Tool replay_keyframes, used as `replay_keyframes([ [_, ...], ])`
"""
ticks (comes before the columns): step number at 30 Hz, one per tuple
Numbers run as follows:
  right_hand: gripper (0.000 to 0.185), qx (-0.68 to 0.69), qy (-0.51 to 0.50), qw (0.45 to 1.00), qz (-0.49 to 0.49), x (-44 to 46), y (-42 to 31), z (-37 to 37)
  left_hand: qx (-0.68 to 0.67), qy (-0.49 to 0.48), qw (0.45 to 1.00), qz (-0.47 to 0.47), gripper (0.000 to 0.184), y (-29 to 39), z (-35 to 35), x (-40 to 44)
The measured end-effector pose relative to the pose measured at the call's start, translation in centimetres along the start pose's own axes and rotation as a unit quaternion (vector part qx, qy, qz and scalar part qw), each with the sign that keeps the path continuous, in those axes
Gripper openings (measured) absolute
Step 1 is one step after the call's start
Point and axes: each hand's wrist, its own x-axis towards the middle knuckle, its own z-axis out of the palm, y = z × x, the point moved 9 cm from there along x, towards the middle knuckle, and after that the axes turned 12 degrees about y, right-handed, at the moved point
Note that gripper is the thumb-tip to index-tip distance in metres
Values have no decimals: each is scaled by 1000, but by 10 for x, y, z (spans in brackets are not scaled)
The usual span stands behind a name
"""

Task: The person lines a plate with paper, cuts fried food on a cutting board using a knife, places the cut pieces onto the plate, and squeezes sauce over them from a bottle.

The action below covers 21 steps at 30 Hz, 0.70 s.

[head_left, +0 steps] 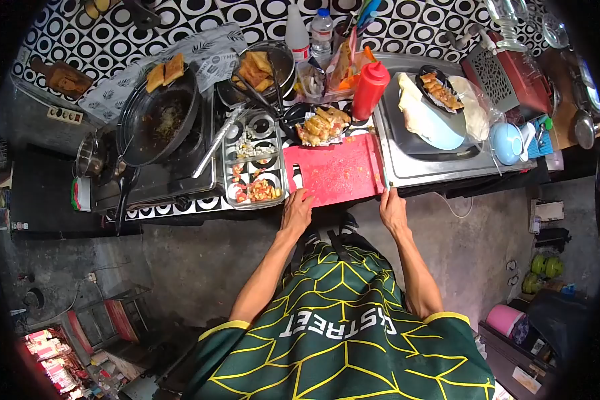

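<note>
A red cutting board [337, 170] lies on the counter, with small crumbs scattered over it. My left hand [297, 210] is closed at its front left corner, beside the glass container. By the board's right edge, my right hand [393, 207] is closed on the handle of a knife [385, 167], whose blade points away from me. Left of the board is a divided glass container [256, 160] with chopped pieces inside. Behind the board stand a black dish of cut food [323, 127] and a red squeeze bottle [371, 91].
A wok [160, 123] with fried pieces on its rim sits at the left. Tongs rest in a pan of fried pieces [255, 69]. On the right are the sink [407, 170], a light blue plate [440, 131], dough and a blue bowl [507, 143]. Bottles stand at the back.
</note>
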Motion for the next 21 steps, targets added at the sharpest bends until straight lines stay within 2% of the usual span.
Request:
replay_keyframes([
  [3, 27, 19, -4, 999, -38, -13, -7, 5, -1, -22, 999, -23, 34, 1, 0, 5],
  [10, 28, 44, -218, 971, -92, -70, -24, 38, -29, -90, 994, -47, 33, 3, 2, 13],
  [14, 28, -17, -200, 978, -54, -55, -3, 29, -26, -96, 993, -67, 34, 4, 2, 14],
  [21, 26, -37, -43, 997, -52, 0, 34, -1, -48, -94, 992, -65, 35, 6, 0, 19],
])
